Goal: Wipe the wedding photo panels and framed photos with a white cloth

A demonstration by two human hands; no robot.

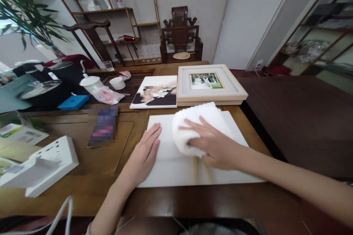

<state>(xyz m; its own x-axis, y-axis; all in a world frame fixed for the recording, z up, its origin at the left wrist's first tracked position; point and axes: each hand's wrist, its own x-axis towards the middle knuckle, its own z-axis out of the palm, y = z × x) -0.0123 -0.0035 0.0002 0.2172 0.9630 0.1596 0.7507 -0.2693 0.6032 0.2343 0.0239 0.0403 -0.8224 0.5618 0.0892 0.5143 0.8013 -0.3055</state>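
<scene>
A flat white board (168, 169) lies on the wooden table (91, 191) in front of me. My left hand (145, 152) rests flat on the board's left edge, fingers stretched out and together. My right hand (212, 141) presses a folded white cloth (198, 125) down on the middle of the board, fingers spread over it. Two thin wooden sticks (202, 170) poke out from under my right hand toward me.
Behind the board lie a frameless photo print (156, 91) and a light wooden picture frame (209, 84). To the left are a white power strip (46, 163), a blue box (73, 102), a white teapot (91, 82), cups and black pots. A dark bench (298, 117) stands to the right.
</scene>
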